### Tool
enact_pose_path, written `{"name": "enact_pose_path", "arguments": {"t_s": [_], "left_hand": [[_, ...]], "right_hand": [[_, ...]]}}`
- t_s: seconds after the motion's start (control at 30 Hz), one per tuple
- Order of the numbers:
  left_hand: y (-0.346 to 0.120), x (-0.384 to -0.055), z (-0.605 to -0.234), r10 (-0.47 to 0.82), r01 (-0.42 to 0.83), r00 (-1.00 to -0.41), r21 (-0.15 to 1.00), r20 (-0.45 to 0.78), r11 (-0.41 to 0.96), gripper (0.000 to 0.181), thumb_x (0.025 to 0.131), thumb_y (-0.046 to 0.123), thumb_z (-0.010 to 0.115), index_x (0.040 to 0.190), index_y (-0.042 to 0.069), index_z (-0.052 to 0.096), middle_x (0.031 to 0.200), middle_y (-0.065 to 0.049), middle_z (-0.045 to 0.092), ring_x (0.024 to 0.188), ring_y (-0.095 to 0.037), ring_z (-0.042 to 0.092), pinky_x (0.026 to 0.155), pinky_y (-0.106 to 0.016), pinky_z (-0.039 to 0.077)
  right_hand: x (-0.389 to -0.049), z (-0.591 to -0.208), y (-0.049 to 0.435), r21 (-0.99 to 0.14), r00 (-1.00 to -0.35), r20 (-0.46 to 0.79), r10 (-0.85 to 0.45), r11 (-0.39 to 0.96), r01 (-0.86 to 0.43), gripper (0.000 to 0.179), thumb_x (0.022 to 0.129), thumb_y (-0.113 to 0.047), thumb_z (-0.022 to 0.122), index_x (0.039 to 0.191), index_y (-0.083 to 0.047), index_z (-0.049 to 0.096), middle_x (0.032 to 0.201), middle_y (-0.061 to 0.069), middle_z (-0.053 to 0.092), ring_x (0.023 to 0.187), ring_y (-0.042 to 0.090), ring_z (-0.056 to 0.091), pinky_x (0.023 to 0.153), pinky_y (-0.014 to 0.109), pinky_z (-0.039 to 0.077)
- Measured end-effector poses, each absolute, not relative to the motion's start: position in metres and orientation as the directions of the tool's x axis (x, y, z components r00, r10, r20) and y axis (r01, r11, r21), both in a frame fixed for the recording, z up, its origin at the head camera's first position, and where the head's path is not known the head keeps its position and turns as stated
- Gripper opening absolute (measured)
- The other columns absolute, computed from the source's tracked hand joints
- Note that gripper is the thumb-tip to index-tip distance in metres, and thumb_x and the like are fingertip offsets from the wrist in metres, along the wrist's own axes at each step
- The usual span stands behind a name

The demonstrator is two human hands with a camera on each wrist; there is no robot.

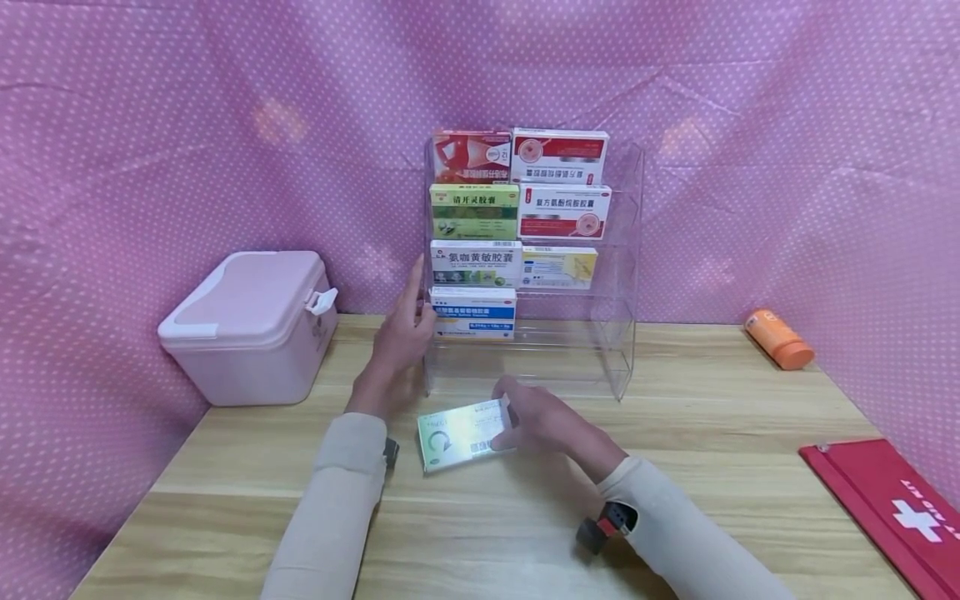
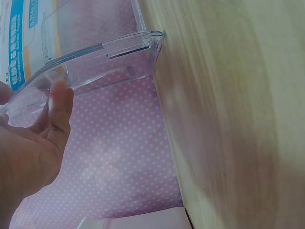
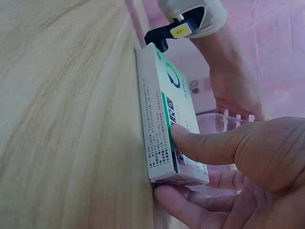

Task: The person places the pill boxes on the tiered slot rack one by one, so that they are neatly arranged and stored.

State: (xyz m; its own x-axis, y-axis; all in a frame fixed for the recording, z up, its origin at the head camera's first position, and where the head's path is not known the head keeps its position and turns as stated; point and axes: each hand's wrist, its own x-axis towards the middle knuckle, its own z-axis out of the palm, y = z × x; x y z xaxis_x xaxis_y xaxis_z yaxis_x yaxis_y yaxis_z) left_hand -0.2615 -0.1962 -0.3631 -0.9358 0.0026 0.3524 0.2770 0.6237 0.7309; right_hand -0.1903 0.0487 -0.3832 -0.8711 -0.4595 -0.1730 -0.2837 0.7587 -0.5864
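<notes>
My right hand (image 1: pixel 542 421) holds a white and green medicine box (image 1: pixel 457 435) by its right end, low over the wooden table in front of the rack. In the right wrist view the thumb (image 3: pixel 209 145) lies on the box's printed face, with fingers beneath its end. A clear tiered display rack (image 1: pixel 618 333) stands at the back of the table. Its left side edge is gripped by my left hand (image 1: pixel 405 329), thumb at the front and fingers along the outside. Beside that thumb, a blue and white medicine box (image 1: pixel 474 315) sits in the lowest occupied tier.
Upper tiers bear several boxes, including a green box (image 1: pixel 474 212), a red box (image 1: pixel 472 157) and a yellow-white box (image 1: pixel 558 268). A pink lidded case (image 1: pixel 247 325) stands left. An orange bottle (image 1: pixel 778 338) lies at the right, behind a red first aid pouch (image 1: pixel 885 500).
</notes>
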Motion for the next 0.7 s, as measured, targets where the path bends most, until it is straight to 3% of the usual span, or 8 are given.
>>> {"name": "enact_pose_path", "arguments": {"t_s": [0.27,0.5,0.7], "left_hand": [[-0.1977,-0.2622,-0.3651,0.009,0.284,-0.933,0.719,0.361,0.634,0.084,0.105,0.022,0.044,0.174,0.04,-0.001,0.172,-0.015,0.037,0.114,-0.035,0.057,0.104,-0.065,0.05],[-0.198,-0.262,-0.3646,0.011,0.292,-0.928,0.709,0.372,0.642,0.083,0.104,0.022,0.044,0.175,0.036,0.002,0.176,-0.013,0.032,0.116,-0.037,0.057,0.101,-0.064,0.05],[-0.1987,-0.2621,-0.3647,0.012,0.295,-0.927,0.711,0.374,0.638,0.083,0.104,0.023,0.044,0.175,0.036,0.003,0.177,-0.013,0.031,0.128,-0.039,0.057,0.106,-0.067,0.049]], "right_hand": [[-0.1942,-0.3873,0.051,-0.647,-0.857,-0.15,-0.494,0.704,-0.293,0.052,0.083,-0.009,0.09,0.123,-0.015,0.057,0.109,0.012,0.073,0.095,0.023,0.066,0.088,0.042,0.056],[-0.194,-0.3866,0.052,-0.669,-0.853,-0.13,-0.505,0.68,-0.301,0.046,0.088,-0.009,0.086,0.124,-0.015,0.058,0.115,0.015,0.077,0.1,0.024,0.071,0.091,0.044,0.058],[-0.1956,-0.3847,0.0544,-0.684,-0.853,-0.102,-0.512,0.659,-0.313,0.043,0.09,-0.007,0.083,0.125,-0.015,0.059,0.114,0.015,0.076,0.102,0.026,0.072,0.088,0.043,0.059]]}}
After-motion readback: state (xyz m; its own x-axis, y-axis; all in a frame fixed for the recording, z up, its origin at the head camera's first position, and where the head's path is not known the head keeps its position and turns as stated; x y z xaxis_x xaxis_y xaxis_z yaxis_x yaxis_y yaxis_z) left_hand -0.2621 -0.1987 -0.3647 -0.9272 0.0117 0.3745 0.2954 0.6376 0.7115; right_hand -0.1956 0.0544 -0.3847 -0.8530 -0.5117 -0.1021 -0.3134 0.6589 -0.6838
